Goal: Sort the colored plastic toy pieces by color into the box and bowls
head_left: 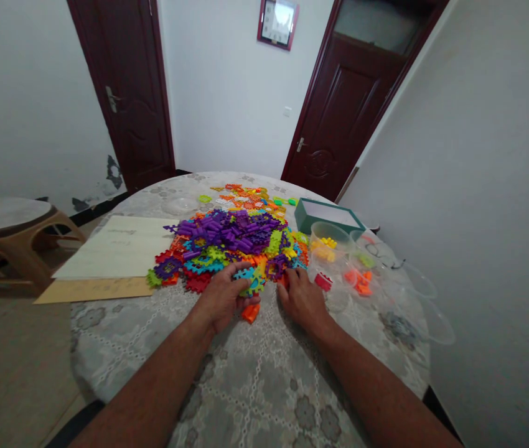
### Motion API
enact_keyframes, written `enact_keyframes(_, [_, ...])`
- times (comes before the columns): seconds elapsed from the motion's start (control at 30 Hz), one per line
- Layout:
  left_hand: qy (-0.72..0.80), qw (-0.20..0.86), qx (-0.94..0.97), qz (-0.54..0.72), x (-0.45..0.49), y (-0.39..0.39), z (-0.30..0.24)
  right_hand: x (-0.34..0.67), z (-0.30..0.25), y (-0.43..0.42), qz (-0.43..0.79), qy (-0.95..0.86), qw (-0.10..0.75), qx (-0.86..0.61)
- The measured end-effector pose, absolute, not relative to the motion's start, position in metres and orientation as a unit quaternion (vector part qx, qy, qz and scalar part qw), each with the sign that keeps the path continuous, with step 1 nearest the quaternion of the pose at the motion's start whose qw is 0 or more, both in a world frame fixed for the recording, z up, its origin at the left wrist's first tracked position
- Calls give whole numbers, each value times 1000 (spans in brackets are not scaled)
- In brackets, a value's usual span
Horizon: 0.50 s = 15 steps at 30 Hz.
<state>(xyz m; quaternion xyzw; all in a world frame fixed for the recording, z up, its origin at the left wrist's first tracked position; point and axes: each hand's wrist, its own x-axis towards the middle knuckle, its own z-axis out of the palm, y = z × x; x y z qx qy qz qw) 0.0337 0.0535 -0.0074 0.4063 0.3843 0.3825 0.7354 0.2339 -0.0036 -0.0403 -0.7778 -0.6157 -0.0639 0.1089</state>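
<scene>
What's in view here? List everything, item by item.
Plastic interlocking pieces: many, purple, orange, green, red and blue, heaped mid-table
Box: one, teal with white inside, beyond the heap, right
Clear plastic bowls: several, clear, some holding yellow, orange or red pieces, right of the heap
Eyeglasses: one pair, dark, on the table, right
Round table: one, grey floral cloth, centre
White sheet: one, white, left of the heap
Tan card: one, tan, below the white sheet
Stool: one, wooden, far left
Doors: two, dark red, behind the table
Wall clock: one, red frame, between the doors
Left hand: one, on a teal piece, heap's edge
Right hand: one, at the heap's edge
</scene>
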Motion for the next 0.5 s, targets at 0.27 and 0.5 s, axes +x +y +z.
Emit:
enact_keyframes(0.27, [379,735,390,404,32,55,-6,213,-37,-23,46,-768,193,-610])
enact_keyframes(0.5, [381,731,366,432,32,58,-9,236,-40,-12,-43,-659,160,-734])
